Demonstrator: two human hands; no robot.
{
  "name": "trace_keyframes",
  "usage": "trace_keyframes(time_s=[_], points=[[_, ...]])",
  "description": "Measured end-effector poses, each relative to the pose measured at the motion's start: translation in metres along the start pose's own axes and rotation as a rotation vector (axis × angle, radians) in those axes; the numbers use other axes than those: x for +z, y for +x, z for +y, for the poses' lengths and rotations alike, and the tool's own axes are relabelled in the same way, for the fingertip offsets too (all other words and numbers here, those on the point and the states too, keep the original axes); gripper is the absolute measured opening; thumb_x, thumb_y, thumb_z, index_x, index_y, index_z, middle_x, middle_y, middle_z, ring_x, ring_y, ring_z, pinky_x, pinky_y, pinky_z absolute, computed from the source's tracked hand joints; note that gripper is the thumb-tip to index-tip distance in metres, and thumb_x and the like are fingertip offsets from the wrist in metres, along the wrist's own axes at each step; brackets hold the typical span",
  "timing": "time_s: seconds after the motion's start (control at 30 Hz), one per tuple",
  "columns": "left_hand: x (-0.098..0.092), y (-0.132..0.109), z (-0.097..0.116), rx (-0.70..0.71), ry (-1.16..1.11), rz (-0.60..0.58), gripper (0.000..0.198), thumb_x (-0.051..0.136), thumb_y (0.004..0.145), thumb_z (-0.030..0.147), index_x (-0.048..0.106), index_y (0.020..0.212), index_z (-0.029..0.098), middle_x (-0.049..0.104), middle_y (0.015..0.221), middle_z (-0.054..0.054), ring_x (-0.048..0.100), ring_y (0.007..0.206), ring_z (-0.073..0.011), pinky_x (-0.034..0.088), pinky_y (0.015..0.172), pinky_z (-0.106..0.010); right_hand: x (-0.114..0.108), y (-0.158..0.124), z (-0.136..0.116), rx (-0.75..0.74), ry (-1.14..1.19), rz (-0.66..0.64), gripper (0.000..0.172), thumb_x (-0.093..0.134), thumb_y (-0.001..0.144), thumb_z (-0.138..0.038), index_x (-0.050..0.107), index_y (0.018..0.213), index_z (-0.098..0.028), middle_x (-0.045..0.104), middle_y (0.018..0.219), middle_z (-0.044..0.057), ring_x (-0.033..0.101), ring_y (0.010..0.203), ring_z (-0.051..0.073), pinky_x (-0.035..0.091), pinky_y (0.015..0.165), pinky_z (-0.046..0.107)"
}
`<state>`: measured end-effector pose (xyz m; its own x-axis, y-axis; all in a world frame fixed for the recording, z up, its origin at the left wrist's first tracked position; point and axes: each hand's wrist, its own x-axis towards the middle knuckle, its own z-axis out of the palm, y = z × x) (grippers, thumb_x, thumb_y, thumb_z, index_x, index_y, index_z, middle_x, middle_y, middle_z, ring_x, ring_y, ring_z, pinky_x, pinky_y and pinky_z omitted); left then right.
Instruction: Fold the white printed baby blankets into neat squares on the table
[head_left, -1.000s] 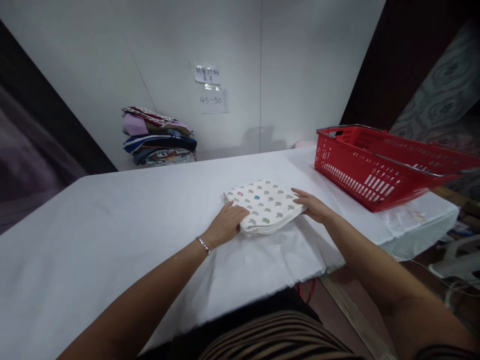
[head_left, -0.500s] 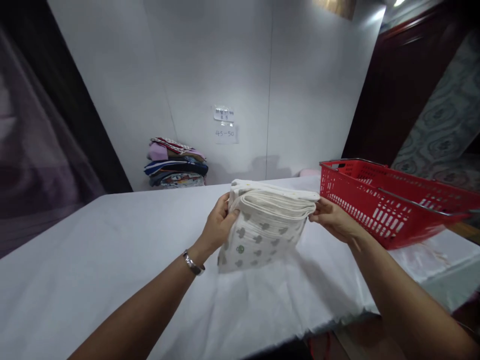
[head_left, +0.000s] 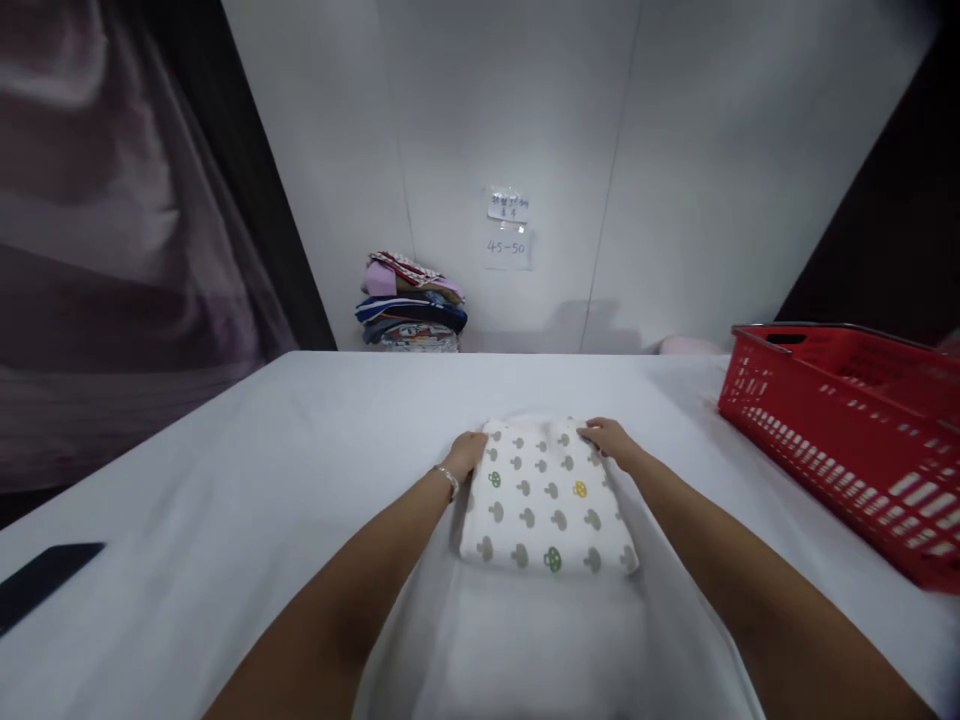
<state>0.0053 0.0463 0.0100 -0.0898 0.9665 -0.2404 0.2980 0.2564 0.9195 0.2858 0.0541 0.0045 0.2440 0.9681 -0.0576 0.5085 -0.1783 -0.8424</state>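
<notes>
A folded white cloth (head_left: 544,500) with grey mushroom prints and a few green and yellow ones lies flat on the white-covered table (head_left: 315,440). My left hand (head_left: 466,452), with a silver band at the wrist, holds its far left corner. At the far right corner my right hand (head_left: 606,438) has its fingers on the cloth's edge, gripping it. Plain white fabric (head_left: 540,640) spreads below the near edge of the folded cloth, between my forearms.
A red plastic basket (head_left: 847,430) stands at the right. Several folded garments (head_left: 412,310) are stacked against the back wall, left of paper labels (head_left: 508,248). A dark flat object (head_left: 45,580) lies at the left edge, below a purplish curtain (head_left: 112,250).
The cloth, held up and tilted before, now lies flat with its printed face up. Both hands have come down with it. The view has turned left, bringing the dark flat object into sight.
</notes>
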Motion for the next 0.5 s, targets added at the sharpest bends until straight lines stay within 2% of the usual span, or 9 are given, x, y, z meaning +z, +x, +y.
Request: trace_keyframes(time_s=[0.07,0.13,0.2,0.27,0.33,0.4,0.5], points=[[-0.001,0.011,-0.007,-0.008,0.085,0.043,0.025,0.06,0.077,0.031,0.065,0.095,0.015,0.068,0.109,-0.015,0.061,0.107,-0.0288,0.047,0.087,-0.034,0.011,0.011,0.01,-0.016,-0.063,-0.003,0.018,0.068,0.067,-0.029,0.067,0.079,-0.015,0.066,0.073,0.008,0.062,0.073,0.022,0.046,0.066,0.033],[-0.007,0.02,-0.01,0.087,0.262,0.073,0.033,0.058,0.079,0.031,0.062,0.108,0.016,0.064,0.119,-0.014,0.056,0.115,-0.0287,0.042,0.096,-0.037,0.014,0.017,0.018,-0.052,-0.112,0.005,0.022,0.067,0.069,-0.028,0.069,0.087,-0.016,0.068,0.092,0.011,0.062,0.089,0.026,0.046,0.08,0.037],[-0.012,0.028,-0.009,0.29,0.484,0.076,0.04,0.053,0.084,0.032,0.057,0.12,0.016,0.059,0.127,-0.013,0.051,0.121,-0.0272,0.037,0.102,-0.039,0.011,0.021,0.023,-0.155,-0.162,0.007,0.03,0.063,0.074,-0.032,0.068,0.101,-0.019,0.066,0.111,0.011,0.059,0.101,0.026,0.044,0.088,0.038],[-0.014,0.038,-0.005,0.514,0.635,0.007,0.041,0.049,0.087,0.034,0.055,0.125,0.018,0.054,0.133,-0.01,0.047,0.124,-0.0246,0.034,0.105,-0.037,0.009,0.025,0.024,-0.301,-0.219,-0.033,0.035,0.058,0.079,-0.036,0.066,0.111,-0.022,0.062,0.121,0.009,0.057,0.107,0.025,0.045,0.09,0.039],[-0.012,0.049,-0.001,0.635,0.655,-0.128,0.039,0.052,0.086,0.036,0.058,0.122,0.02,0.056,0.132,-0.007,0.046,0.124,-0.0229,0.035,0.106,-0.035,0.008,0.03,0.023,-0.436,-0.274,-0.123,0.036,0.056,0.081,-0.037,0.065,0.114,-0.024,0.063,0.119,0.008,0.057,0.106,0.025,0.046,0.088,0.039],[-0.009,0.059,0.003,0.674,0.665,-0.237,0.037,0.058,0.083,0.037,0.062,0.116,0.021,0.061,0.123,-0.006,0.05,0.118,-0.0238,0.038,0.102,-0.036,0.008,0.034,0.021,-0.523,-0.312,-0.213,0.033,0.056,0.081,-0.034,0.066,0.111,-0.024,0.066,0.11,0.008,0.058,0.101,0.024,0.046,0.086,0.039],[-0.006,0.067,0.006,0.71,0.691,-0.287,0.03,0.062,0.08,0.034,0.066,0.106,0.02,0.064,0.107,-0.007,0.053,0.108,-0.0253,0.041,0.096,-0.039,0.006,0.038,0.016,-0.615,-0.369,-0.267,0.026,0.057,0.081,-0.029,0.068,0.104,-0.023,0.067,0.096,0.007,0.058,0.094,0.024,0.046,0.083,0.039]])
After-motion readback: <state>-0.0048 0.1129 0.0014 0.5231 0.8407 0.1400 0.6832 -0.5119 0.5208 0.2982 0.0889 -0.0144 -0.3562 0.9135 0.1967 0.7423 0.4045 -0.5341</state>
